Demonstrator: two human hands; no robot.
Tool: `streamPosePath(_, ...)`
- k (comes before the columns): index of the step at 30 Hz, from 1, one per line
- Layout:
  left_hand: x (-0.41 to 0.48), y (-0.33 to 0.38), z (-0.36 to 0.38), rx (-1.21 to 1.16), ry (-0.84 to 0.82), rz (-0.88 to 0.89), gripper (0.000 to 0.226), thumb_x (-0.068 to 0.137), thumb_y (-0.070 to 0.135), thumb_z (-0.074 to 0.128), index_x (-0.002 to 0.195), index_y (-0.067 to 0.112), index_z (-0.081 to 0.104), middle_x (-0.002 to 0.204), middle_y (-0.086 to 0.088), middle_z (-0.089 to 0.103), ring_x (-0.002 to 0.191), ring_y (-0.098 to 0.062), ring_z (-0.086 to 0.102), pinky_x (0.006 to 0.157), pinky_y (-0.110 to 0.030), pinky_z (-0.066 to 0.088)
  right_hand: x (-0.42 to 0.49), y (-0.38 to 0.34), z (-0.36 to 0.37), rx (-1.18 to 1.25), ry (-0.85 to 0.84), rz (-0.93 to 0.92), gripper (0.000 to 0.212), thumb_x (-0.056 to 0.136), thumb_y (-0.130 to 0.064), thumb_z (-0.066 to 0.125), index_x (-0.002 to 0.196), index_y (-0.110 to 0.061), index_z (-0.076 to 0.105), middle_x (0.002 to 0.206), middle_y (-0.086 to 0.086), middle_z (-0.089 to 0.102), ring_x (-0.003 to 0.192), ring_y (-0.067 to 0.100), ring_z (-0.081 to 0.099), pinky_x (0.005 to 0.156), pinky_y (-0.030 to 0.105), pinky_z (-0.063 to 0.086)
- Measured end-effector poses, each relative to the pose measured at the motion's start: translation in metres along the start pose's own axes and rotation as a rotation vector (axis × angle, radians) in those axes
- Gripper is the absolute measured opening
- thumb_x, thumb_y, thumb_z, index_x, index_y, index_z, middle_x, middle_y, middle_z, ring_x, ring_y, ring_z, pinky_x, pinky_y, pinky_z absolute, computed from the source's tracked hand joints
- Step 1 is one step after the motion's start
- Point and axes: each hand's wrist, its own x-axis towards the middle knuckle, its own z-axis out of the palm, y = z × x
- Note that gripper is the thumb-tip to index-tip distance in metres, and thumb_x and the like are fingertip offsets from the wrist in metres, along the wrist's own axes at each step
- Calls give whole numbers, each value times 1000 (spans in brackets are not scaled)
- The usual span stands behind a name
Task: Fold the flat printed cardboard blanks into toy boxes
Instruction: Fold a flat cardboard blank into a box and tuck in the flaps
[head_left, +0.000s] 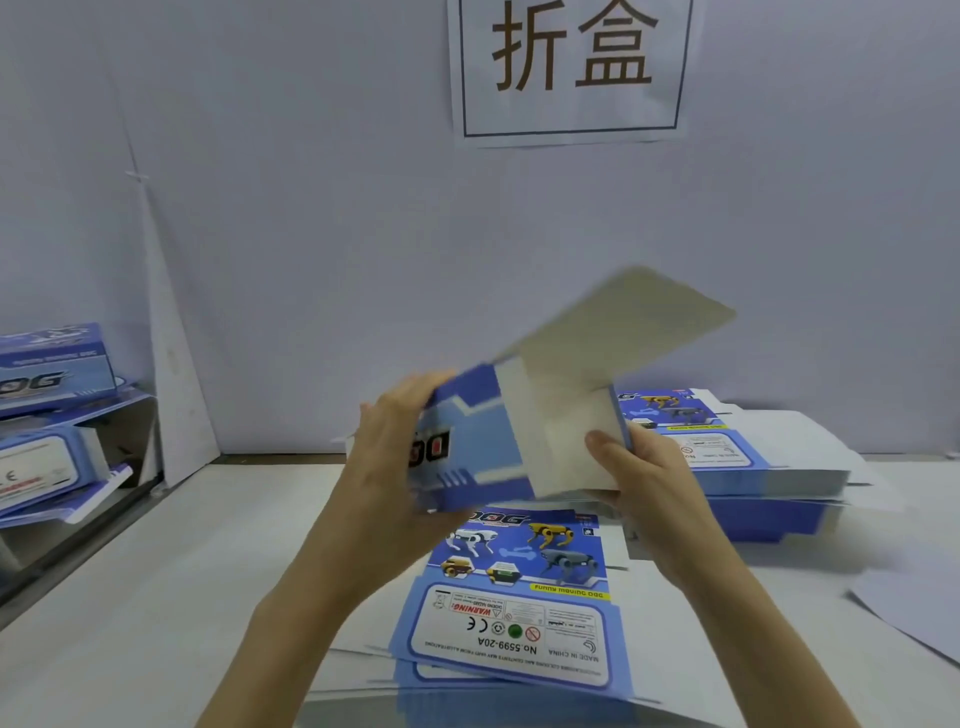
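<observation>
Nearest, on the white table (182, 571): stack of flat, glossy blue printed cardboard blanks (514, 597). Just above it, L hand (384, 467) grips the left end & R hand (639, 478) pinches the right edge of a half-opened blue cardboard box (483, 441), matte grey flap (623, 327) raised. Far right: second blank stack (727, 457). Far left: folded boxes (52, 374).

A white table (208, 545) fills the lower half of the view. At 6 o'clock on it lies a stack of flat blanks (514, 613), printed side up, blue with robot dogs and a warning panel, resting on loose white sheets (353, 670) that stick out at its left. At 3 o'clock a second stack (743, 462) of the same blanks lies against the back wall, another white sheet (914, 618) lies at 4 o'clock, and at 9 o'clock, past the table's left edge, folded boxes (52, 374) are piled up.
</observation>
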Motion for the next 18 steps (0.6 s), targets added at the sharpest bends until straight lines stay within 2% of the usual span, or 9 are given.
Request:
streamPosePath(2, 1, 5, 1, -15, 24, -219, 99, 61, 43, 75, 143, 35, 21, 146, 3, 32, 127, -11, 42, 97, -21, 45, 0, -1, 5, -3, 104, -19, 26, 97, -11, 47, 88, 12, 54, 83, 32, 55, 78, 48, 52, 79, 61, 49)
streamPosePath(3, 1, 10, 0, -79, -32, -345, 109, 57, 48, 74, 147, 39, 12, 148, 10, 28, 125, 1, 39, 93, -14, 42, -1, -1, 6, -3, 170, -33, 28, 96, -10, 47, 86, 15, 50, 75, 29, 50, 69, 43, 45, 69, 55, 50)
streamPosePath(5, -2, 13, -4, -306, -236, -476, 120, 52, 58, 84, 139, 60, 1, 138, 36, 30, 112, 20, 42, 80, -3, 42, -1, -1, 8, -49, 279, -80, 28, 94, -8, 46, 68, 3, 42, 64, 14, 42, 63, 28, 37, 58, 37, 37)
streamPosePath(6, -3, 15, -6, -420, -317, -492, 120, 47, 61, 87, 133, 68, 2, 129, 48, 31, 109, 26, 42, 76, -1, 43, -2, -1, 8, -85, 315, -97, 30, 94, -7, 45, 64, -5, 38, 61, 9, 40, 62, 24, 35, 57, 35, 32)
streamPosePath(8, -1, 24, -9, -509, -414, -506, 121, 34, 74, 80, 130, 72, 5, 120, 59, 29, 108, 28, 43, 79, -4, 45, -4, 0, 8, -106, 351, -101, 29, 94, -8, 44, 66, -4, 40, 63, 11, 43, 64, 23, 39, 58, 37, 34)
streamPosePath(10, 1, 31, -6, -498, -381, -502, 130, 25, 91, 65, 137, 66, 4, 124, 54, 26, 103, 26, 46, 78, -6, 48, -5, 0, 8, -123, 366, -94, 28, 95, -9, 44, 67, -3, 42, 64, 11, 45, 64, 21, 40, 57, 35, 35)
streamPosePath(13, 8, 34, 2, -570, -294, -552, 144, 20, 95, 58, 147, 49, 10, 133, 29, 38, 95, 19, 56, 69, -8, 51, -7, -1, 10, -152, 336, -102, 32, 95, -9, 45, 64, -9, 40, 60, 3, 43, 61, 18, 38, 54, 32, 32)
streamPosePath(16, 13, 29, 5, -628, -204, -592, 155, 10, 89, 65, 148, 35, 20, 130, 13, 50, 89, 4, 62, 72, -21, 56, -9, -2, 13, -162, 262, -107, 29, 96, -15, 48, 76, 6, 49, 72, 20, 53, 68, 35, 45, 60, 49, 43)
streamPosePath(18, 12, 27, 3, -659, -153, -612, 152, 16, 84, 70, 149, 36, 17, 135, 14, 47, 93, 10, 60, 76, -12, 51, -11, -3, 15, -176, 206, -139, 39, 99, -26, 47, 87, 11, 54, 85, 30, 58, 81, 45, 52, 67, 56, 47)
